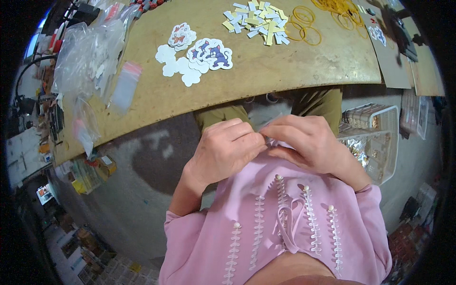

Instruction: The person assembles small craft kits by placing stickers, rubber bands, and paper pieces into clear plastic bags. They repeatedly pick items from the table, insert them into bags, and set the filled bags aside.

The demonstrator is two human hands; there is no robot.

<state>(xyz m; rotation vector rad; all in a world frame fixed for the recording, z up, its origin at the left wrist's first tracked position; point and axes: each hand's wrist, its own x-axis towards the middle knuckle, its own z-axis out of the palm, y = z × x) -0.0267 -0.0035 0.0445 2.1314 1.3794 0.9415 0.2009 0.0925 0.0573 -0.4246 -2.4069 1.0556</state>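
My left hand and my right hand meet at lap height, just in front of the table's near edge. Their fingers are closed and pinched together at the tips. Something pale, perhaps see-through, shows a little between them, but the fingers cover most of it and I cannot make out its kind. Right beneath the hands lies the front of my pink top. Beyond, on the table, are cartoon cut-out stickers and a pile of small yellow and white strips.
Clear plastic bags and a small zip bag lie at the table's left. Yellow rubber bands sit at the far right. A white plastic basket stands below on the right, a small cardboard box on the left.
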